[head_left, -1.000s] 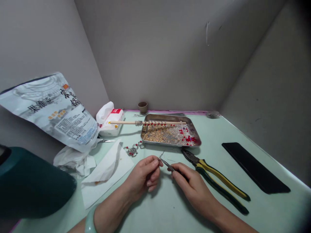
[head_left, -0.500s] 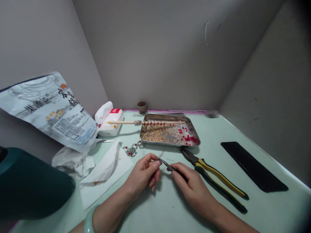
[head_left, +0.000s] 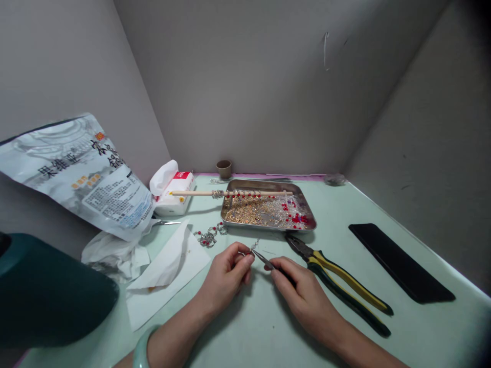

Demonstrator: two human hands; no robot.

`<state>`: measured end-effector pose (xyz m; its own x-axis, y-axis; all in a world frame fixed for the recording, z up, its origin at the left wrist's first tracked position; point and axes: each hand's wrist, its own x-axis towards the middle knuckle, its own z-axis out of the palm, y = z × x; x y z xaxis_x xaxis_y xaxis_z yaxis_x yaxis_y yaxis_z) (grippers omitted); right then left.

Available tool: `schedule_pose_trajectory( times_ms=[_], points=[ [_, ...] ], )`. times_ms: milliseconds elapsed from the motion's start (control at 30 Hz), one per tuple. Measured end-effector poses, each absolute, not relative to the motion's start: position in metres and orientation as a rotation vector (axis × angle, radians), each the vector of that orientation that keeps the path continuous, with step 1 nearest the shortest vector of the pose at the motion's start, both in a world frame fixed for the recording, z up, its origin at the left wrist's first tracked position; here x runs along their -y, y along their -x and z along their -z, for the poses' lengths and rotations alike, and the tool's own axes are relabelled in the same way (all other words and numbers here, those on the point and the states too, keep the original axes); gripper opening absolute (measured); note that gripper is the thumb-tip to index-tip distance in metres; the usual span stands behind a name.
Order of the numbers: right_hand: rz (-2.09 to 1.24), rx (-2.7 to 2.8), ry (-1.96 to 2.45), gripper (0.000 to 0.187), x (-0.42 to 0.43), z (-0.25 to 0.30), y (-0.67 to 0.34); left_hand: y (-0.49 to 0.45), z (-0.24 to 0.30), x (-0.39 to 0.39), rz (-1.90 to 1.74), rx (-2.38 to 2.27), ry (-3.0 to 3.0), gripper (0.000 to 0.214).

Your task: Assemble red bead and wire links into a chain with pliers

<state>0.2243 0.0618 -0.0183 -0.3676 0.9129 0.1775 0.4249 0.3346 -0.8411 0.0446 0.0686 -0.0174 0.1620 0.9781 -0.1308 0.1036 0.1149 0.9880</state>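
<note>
My left hand (head_left: 226, 276) pinches a small silver metal piece (head_left: 250, 252) between thumb and fingertips, low over the pale green table (head_left: 268, 327). My right hand (head_left: 297, 291) grips small dark pliers (head_left: 264, 261) whose tip meets that piece. A short chain end (head_left: 255, 244) trails from it toward the steel tray (head_left: 268, 228). The tray holds gold, clear and red beads. A wooden stick (head_left: 199, 193) strung with beads rests across the tray's left rim. A beaded chain cluster (head_left: 209, 236) lies left of the tray.
Yellow-handled combination pliers (head_left: 341, 283) lie right of my hands. A black flat case (head_left: 399, 261) sits far right. White paper (head_left: 164, 276), crumpled tissue, a printed bag (head_left: 84, 174), a tissue pack (head_left: 172, 194), a small cup (head_left: 224, 168) and a dark green object (head_left: 49, 291) fill the left.
My left fingers have shifted slightly on the metal piece, curling closer to the table. The right hand and pliers stay almost still.
</note>
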Motion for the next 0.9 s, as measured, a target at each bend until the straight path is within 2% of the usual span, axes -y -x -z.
schedule_pose_trajectory(
  times_ms=[500, 900],
  points=[
    [-0.981, 1.908, 1.19, 0.02, -0.0628, 0.0151, -0.2232, -0.0444, 0.0172, -0.0657, -0.926, -1.0, -1.131, 0.028],
    [-0.947, 1.94, 1.166, 0.019, -0.0624, 0.0176, -0.2232, -0.0449, 0.0196, -0.0675, -0.941, -1.016, -1.167, 0.025]
  ],
)
